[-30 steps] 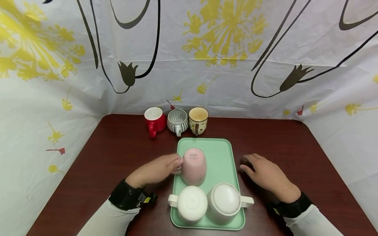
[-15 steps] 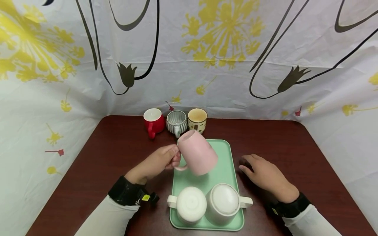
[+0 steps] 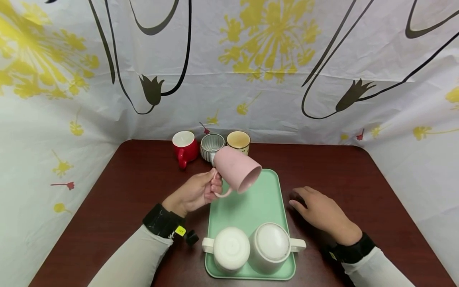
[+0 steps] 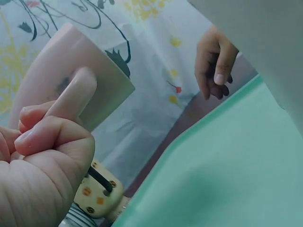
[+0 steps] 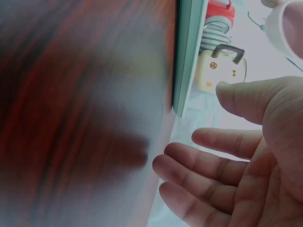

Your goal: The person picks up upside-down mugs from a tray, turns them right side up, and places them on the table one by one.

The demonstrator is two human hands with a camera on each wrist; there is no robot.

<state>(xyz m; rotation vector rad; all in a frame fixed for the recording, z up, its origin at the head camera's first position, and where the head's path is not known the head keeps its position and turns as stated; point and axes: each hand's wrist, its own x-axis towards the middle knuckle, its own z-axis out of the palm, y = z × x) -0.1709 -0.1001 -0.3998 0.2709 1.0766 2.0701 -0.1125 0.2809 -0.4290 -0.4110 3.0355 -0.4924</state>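
My left hand (image 3: 196,190) grips a pink mug (image 3: 234,167) by its handle, holding it tilted above the far part of a green tray (image 3: 258,199). The mug's opening faces right and down toward me in the head view. In the left wrist view the curled fingers (image 4: 52,137) wrap the mug's handle (image 4: 75,97). To the right of the tray my right hand (image 3: 320,215) hovers low over the table with loosely bent fingers, holding nothing. Two white mugs stand upside down on the tray's near end, a smaller one (image 3: 232,249) and a larger one (image 3: 271,245).
Behind the tray stand a red mug (image 3: 186,149), a grey striped cup (image 3: 209,145) and a cream patterned cup (image 3: 239,140), all upright. The pink mug overlaps the last two in the head view. A patterned white cloth (image 3: 215,91) rises behind the dark wooden table (image 3: 315,167).
My left hand has lifted the pink mug off the tray, where it stood upside down, raised it away from me and turned it so its opening shows. The right hand has stayed in place.
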